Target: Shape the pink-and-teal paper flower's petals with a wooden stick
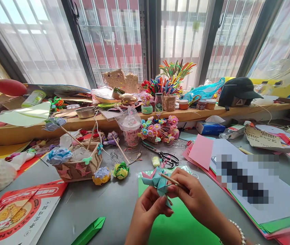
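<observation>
**Paper Flower Held Over a Crowded Craft Table**

Tall barred windows fill the background, with a wooden sill below them loaded with jars, a black cap and a bunch of bright pipe-cleaner stems. Below the sill spreads a grey table, strewn with craft supplies. A stack of coloured sheets lies at the right, with a pink sheet near its far edge. A red printed package sits at the near left. A green sheet lies directly under the hands. A woven basket holding paper flowers stands left of centre, a lidded plastic cup stands farther back, and black-handled scissors lie beyond the green sheet. A folded green strip lies at the near edge.

Above the green sheet, the left hand pinches the lower part of a teal paper flower, fingers closed on it from below. The right hand grips a thin wooden stick between thumb and fingers, its tip resting against the flower's petals. A bead bracelet circles the right wrist.
</observation>
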Demonstrator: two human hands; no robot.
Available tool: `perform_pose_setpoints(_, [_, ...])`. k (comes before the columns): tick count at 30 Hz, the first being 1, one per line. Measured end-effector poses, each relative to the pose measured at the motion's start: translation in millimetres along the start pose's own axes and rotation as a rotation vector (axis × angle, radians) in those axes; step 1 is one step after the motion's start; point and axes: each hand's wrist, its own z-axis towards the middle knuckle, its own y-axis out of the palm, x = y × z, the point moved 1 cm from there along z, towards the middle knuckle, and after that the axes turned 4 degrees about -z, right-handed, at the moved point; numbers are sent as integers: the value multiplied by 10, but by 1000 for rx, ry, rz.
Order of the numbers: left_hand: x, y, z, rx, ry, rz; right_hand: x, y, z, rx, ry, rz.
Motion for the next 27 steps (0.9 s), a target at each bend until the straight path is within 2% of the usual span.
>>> perform_pose_setpoints(4, [-35,-64,44,74,105,10,-21,36,-16,90,-155,-79])
perform_pose_setpoints(6, [-23,-87,58,119,186,-17,-32,46,-29,91,-250,-108])
perform_pose_setpoints(8, [17,-92,53,104,247,-35,-37,52,-41,62,-295,-138])
perform_pose_setpoints(11, [100,-76,11,20,294,5,-42,49,-49,1,-272,-178])
perform_pose_setpoints(13, [139,-69,-22,8,309,84,-49,44,-46,-30,-243,-183])
perform_pose_setpoints(17, [140,-69,-55,41,331,223,-61,39,-38,-59,-202,-141])
perform_pose_setpoints(27, [53,-95,-13,98,389,350,-87,74,-34,-48,-54,-63])
